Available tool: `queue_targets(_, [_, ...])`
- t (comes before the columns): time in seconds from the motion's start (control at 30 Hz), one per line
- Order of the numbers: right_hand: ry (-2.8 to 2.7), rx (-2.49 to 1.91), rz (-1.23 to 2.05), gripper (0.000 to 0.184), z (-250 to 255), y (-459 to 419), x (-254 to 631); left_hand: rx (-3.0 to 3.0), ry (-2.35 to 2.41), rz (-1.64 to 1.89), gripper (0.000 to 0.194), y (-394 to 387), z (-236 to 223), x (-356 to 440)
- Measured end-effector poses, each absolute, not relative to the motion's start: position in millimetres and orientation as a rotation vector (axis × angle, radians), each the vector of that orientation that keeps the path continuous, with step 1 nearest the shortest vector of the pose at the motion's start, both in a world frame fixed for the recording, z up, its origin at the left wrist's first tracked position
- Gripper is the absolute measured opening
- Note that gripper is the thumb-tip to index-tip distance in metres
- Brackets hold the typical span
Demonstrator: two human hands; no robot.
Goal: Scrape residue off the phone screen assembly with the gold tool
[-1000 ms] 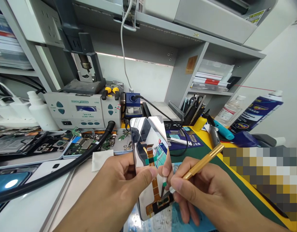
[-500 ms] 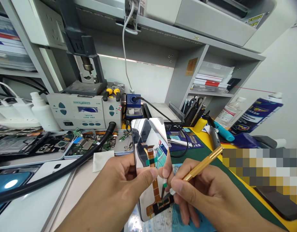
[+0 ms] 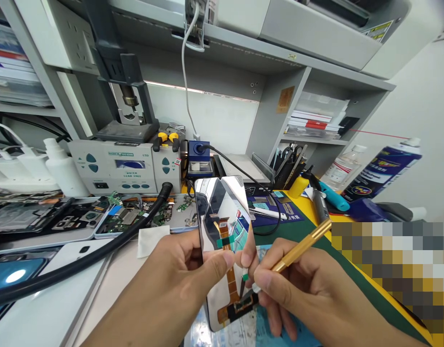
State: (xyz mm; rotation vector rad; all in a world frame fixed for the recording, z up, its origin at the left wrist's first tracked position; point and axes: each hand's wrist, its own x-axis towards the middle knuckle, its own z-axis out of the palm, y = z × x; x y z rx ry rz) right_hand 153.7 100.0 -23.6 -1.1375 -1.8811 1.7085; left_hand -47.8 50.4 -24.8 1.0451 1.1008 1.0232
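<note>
My left hand [image 3: 193,274] is closed around a phone screen [image 3: 225,193], thumb on its mirror-like back. The screen is tilted up towards me, and reflections cover much of it. An orange flex cable [image 3: 232,284] with green tape [image 3: 225,241] runs down that back to a dark strip along the lower edge. In my right hand [image 3: 297,284] is a slim, gold-handled, pen-shaped tool [image 3: 301,246], pinched between thumb and fingers. Its pale working end meets the screen's lower right edge; whether the tip touches cannot be made out. Beneath the screen lies a blue, stained work surface [image 3: 270,318].
A grey soldering station [image 3: 113,166] stands behind, its thick black hose [image 3: 99,267] crossing the left side. Trays of circuit boards [image 3: 131,217] and a white phone back [image 3: 59,279] lie left. Bottles, a spray can [image 3: 384,168] and a tool holder [image 3: 290,166] stand right.
The whole view has shifted very slightly. Both hands keep the same grip, and the tool stays at the screen's lower right edge.
</note>
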Motion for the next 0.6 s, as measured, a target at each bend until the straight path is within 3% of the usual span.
queue_targets(0.2, [-1.863, -1.08, 1.713, 0.043, -24.5, 99.5, 156.3, 1.048, 1.044, 1.039, 0.022, 49.9, -25.9, -48.7])
queue_targets(0.4, [-1.858, -1.048, 1.727, 0.041, -25.3, 100.3, 155.6, 1.061, 1.074, 1.014, 0.037, 49.8, -22.8, -47.1])
queue_targets(0.6, [-1.905, -1.142, 1.678, 0.044, -25.1, 100.9, 154.4, 1.065, 1.029, 1.043, 0.037, 52.6, -21.9, -46.4])
